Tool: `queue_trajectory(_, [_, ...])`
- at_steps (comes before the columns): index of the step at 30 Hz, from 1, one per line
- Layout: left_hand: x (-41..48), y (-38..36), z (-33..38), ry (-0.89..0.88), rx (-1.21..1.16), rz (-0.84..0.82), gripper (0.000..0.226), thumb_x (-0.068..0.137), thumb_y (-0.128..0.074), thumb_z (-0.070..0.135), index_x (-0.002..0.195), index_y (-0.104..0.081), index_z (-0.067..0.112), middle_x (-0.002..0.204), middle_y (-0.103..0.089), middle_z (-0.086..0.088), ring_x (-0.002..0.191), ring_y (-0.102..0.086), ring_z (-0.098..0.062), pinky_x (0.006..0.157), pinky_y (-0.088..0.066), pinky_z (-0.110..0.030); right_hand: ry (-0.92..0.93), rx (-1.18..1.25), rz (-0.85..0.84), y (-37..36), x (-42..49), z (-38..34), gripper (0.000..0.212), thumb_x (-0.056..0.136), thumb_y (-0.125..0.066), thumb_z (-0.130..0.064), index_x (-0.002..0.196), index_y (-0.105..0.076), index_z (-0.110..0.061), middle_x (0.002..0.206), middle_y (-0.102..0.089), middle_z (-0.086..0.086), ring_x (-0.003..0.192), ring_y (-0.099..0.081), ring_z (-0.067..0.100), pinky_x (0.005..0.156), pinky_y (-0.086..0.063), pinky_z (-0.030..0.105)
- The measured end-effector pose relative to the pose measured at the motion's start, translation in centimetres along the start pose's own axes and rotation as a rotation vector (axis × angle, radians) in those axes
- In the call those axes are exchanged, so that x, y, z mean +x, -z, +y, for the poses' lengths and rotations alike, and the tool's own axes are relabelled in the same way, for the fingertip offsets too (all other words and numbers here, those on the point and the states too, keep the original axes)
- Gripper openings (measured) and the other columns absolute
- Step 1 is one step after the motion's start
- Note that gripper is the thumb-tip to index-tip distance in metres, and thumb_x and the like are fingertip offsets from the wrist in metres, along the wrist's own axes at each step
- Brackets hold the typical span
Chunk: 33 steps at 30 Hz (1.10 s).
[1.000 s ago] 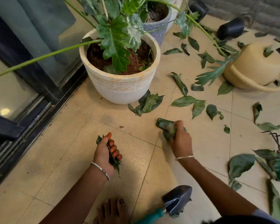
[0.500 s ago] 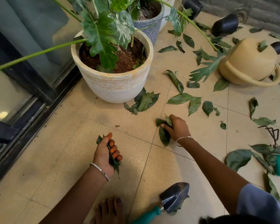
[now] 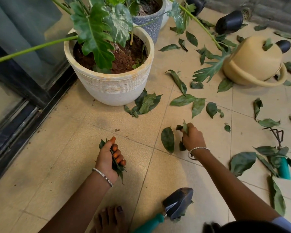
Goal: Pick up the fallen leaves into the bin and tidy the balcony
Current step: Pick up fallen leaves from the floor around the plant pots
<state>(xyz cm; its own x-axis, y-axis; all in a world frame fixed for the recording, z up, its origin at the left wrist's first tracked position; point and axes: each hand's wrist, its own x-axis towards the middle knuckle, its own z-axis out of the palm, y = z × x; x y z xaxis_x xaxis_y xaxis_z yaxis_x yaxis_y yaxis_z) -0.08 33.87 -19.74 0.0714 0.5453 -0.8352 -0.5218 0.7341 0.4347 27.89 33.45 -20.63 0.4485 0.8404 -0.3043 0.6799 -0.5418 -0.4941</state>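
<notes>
Crouching low over the tiled floor (image 3: 60, 158), the person has both hands full of leaves.

Left hand (image 3: 108, 157): grip curled tight round a bunch of leaves (image 3: 118, 168), thumb up, the leaf tips sticking out above and below the fist. The hand sits just above the tiles, in front of the white pot (image 3: 114, 88).

Right hand (image 3: 192, 137): grip pinched on a few crumpled leaves (image 3: 184, 127) that poke out past the knuckles. It is down at floor level. One big leaf (image 3: 167, 139) lies flat just beside it on the left; can't tell whether the fingers touch it.

Other loose leaves:
- small heap (image 3: 146, 103) against the base of the white pot
- a scatter (image 3: 183, 100) between the pot and the watering can (image 3: 252, 63), and more out to the right edge
- several large leaves piled on a hand rake (image 3: 284, 168) with a teal handle, at the right

A trowel (image 3: 179, 202) with a teal handle lies near the bottom, between the two forearms, with a bit of leaf under its blade. A bare foot (image 3: 111, 219) is just left of it. A grey pot (image 3: 149, 25) stands behind the white one. A black pot (image 3: 228, 22) lies tipped on its side at the top right. A sliding door (image 3: 23, 91) runs along the left.
</notes>
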Motion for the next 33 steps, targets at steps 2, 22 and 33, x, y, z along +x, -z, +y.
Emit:
queue_trajectory(2, [-0.1,-0.1,0.0,0.001,0.004,-0.006,0.044,0.092,-0.058,0.041,0.058,-0.039,0.021,0.047,-0.031,0.005,0.036,-0.028,-0.011,0.040,-0.027,-0.020,0.013,-0.071,-0.011,-0.9,-0.7,-0.3,0.030,0.099,-0.053,-0.035,0.115,-0.050,-0.010,0.098,-0.066,0.013,0.078,-0.059,0.025,0.073,-0.054,0.039])
queue_trajectory(22, [-2.0,-2.5,3.8,0.032,-0.072,0.041,0.042,0.092,-0.059,0.042,0.061,-0.041,0.021,0.051,-0.030,0.005,0.040,-0.026,-0.011,0.043,-0.025,-0.023,-0.526,1.189,-0.155,-1.2,-4.0,-9.1,0.014,0.092,-0.054,-0.012,0.080,-0.058,-0.007,0.065,-0.060,0.011,0.051,-0.060,0.019,0.041,-0.044,0.023])
queue_trajectory(33, [-14.3,-6.7,13.3,0.131,0.024,-0.142,0.038,0.093,-0.058,0.039,0.063,-0.046,0.019,0.047,-0.029,0.006,0.036,-0.029,-0.008,0.038,-0.029,-0.021,-0.656,1.550,-0.595,7.9,-11.3,-20.3,0.033,0.075,-0.048,-0.001,0.105,-0.060,-0.008,0.066,-0.046,0.005,0.050,-0.038,0.014,0.047,-0.028,0.022])
